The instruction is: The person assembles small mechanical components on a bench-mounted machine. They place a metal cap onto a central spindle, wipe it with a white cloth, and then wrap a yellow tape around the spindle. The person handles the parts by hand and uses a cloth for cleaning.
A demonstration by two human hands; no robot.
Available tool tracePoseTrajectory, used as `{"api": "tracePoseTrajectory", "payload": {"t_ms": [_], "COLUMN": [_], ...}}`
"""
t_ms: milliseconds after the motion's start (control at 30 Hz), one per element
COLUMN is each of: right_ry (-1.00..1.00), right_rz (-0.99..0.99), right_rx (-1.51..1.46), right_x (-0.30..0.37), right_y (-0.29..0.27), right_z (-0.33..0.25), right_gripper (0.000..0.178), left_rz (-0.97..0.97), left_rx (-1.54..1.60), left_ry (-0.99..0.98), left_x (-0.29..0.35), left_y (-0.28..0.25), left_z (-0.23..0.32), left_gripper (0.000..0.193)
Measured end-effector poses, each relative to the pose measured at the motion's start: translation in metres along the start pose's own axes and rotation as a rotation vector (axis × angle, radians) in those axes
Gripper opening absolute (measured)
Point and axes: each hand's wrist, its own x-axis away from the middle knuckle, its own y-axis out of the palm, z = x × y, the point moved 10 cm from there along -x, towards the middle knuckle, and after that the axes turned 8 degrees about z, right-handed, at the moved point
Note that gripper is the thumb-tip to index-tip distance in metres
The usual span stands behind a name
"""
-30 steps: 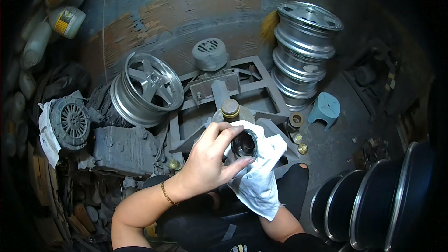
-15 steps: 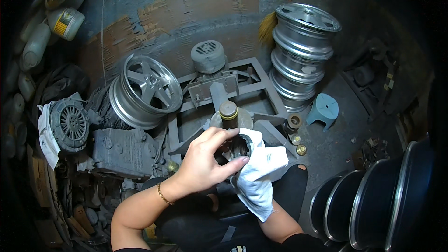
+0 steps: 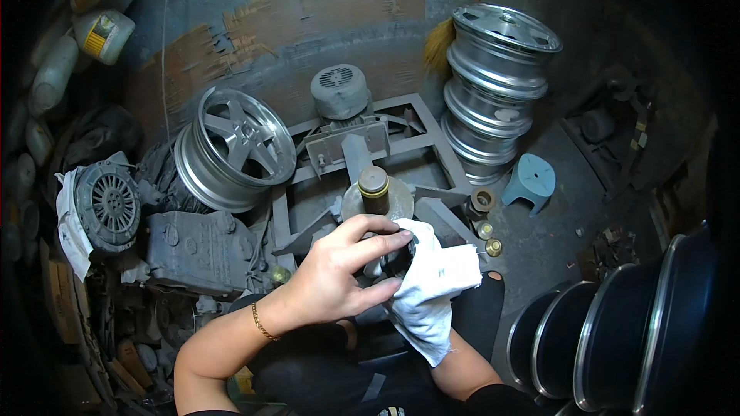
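Closest in there's a pair of black pants (image 3: 324,374), with the left hand (image 3: 339,270) out above them, thumb and fingers pinching a dark ring (image 3: 397,266). A white rag (image 3: 435,281) wraps the ring's right side. The right forearm (image 3: 462,366) runs up under that rag, so can't tell what the right hand's doing. Beyond that: a stubby post (image 3: 375,194), a grubby motor (image 3: 339,92), one loose rim (image 3: 245,139) off left, and a rim stack (image 3: 497,85) at right.

we curl our left hand (image 3: 339,266) mid-frame; our right hand is hidden, its forearm (image 3: 464,370) below, right of centre.
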Motion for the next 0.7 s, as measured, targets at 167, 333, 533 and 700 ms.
{"api": "tracePoseTrajectory", "payload": {"t_ms": [167,333,533,700], "right_ry": [-0.165,-0.380,-0.339,-0.124], "right_rz": [-0.177,-0.267,-0.265,-0.185], "right_rx": [0.410,0.610,0.552,0.133], "right_x": [0.008,0.015,-0.006,-0.023], "right_y": [0.015,0.011,0.008,-0.001], "right_z": [-0.003,-0.023,-0.041,-0.037], "right_gripper": [0.054,0.050,0.045,0.044], "left_rz": [-0.066,-0.075,0.063,0.123], "left_rx": [-0.155,-0.374,-0.572,-0.606], "left_ry": [0.264,0.480,0.580,0.508], "left_x": [0.005,0.016,0.021,0.021], "left_y": [0.009,0.019,0.009,0.008], "left_z": [0.018,0.033,0.043,0.043], "left_gripper": [0.054,0.041,0.041,0.046]}}
